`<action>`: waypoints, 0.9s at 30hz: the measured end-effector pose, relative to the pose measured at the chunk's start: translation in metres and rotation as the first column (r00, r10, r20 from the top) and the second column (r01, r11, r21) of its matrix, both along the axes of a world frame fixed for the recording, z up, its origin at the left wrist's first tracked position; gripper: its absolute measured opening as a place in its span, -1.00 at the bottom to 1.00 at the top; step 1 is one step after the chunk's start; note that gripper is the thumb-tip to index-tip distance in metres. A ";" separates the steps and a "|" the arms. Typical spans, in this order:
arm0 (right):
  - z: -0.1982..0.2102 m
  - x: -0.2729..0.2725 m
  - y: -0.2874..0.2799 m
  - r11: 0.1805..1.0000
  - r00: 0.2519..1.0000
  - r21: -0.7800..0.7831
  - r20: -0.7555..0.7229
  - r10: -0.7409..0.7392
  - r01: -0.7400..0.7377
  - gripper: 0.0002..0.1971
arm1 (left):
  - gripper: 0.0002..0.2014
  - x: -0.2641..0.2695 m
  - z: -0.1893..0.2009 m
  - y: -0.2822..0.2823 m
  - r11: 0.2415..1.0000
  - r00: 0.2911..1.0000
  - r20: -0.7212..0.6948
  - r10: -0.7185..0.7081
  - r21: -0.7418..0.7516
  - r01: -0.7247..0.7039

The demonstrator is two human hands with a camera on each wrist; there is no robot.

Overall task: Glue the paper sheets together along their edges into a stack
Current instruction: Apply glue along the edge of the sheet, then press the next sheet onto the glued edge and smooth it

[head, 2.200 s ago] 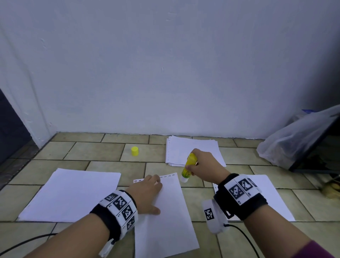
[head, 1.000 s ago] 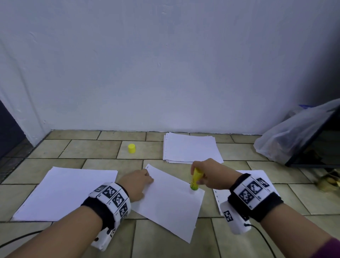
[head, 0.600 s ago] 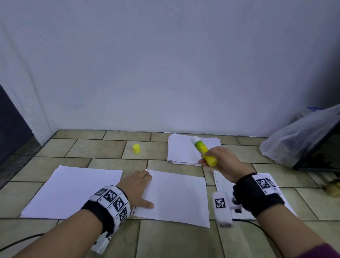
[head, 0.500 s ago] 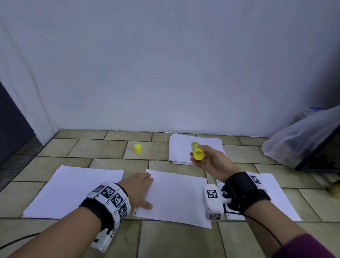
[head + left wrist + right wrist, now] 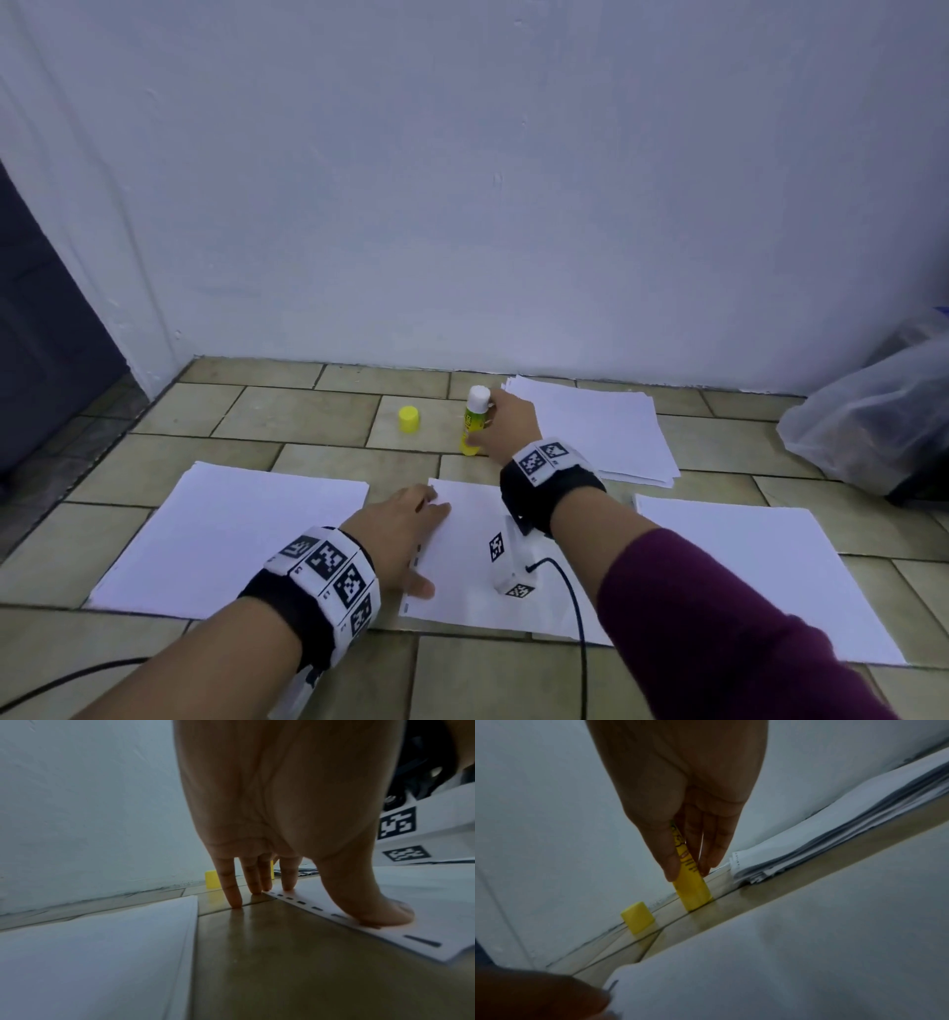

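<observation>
Head view vs 0.5 s ago: glue stick (image 5: pixel 474 420) is no longer raised over the far pile; it now stands upright on the floor tile (image 5: pixel 303 413), white tip up, base down, between the loose yellow cap (image 5: pixel 409 419) and the far paper pile (image 5: pixel 595 429). Left to right: left paper sheet (image 5: pixel 226 534) lies flat, same spot. Left hand (image 5: pixel 405 534) stays put, fingers straight and spread, thumb and index pressing the dashed edge of the middle sheet (image 5: pixel 462 580), other fingertips (image 5: pixel 235 898) on bare tile just left of it. Cap sits near the stick, not touching. Right hand (image 5: pixel 506 424) has moved forward and left, fingers and thumb still pinching the stick's barrel; right wrist view confirms thumb on one side, fingers on the other, base on tile. Right sheet (image 5: pixel 744 565) lies flat, partly under the right forearm. Clear plastic bag (image 5: pixel 873 416) at far right, contents not readable.
</observation>
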State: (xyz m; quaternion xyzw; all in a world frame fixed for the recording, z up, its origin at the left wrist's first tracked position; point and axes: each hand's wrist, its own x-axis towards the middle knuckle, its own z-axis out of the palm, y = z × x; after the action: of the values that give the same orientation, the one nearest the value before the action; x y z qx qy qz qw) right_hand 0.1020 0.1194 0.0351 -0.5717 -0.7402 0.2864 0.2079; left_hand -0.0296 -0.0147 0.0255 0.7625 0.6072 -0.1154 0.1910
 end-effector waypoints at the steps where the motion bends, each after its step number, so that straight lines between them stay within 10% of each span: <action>1: 0.000 -0.004 0.003 1.000 1.000 0.002 0.020 0.011 -0.011 -0.66 | -0.08 0.000 0.000 0.001 1.000 1.000 0.002 0.002 0.001 -0.002; 12: 0.002 0.000 0.008 0.993 0.999 -0.108 0.025 0.043 -0.040 -0.33 | -0.07 -0.002 -0.004 0.000 1.000 1.000 0.018 0.015 0.023 -0.015; 21: 0.038 0.160 -0.024 0.988 0.958 -0.149 0.277 0.077 -0.036 -0.66 | -0.06 -0.002 -0.001 0.002 0.998 0.996 0.057 0.064 -0.009 -0.064; 27: 0.021 0.231 -0.067 0.941 0.886 -0.319 0.462 0.049 0.114 -0.18 | -0.08 0.007 0.000 0.001 0.995 0.994 0.054 0.091 0.021 -0.092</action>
State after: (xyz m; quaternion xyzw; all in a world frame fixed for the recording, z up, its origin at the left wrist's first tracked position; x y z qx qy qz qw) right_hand 0.3329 0.0526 0.0560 -0.6628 -0.6984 0.2605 -0.0710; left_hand -0.0221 -0.0133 0.0255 0.7388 0.6377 -0.0791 0.2030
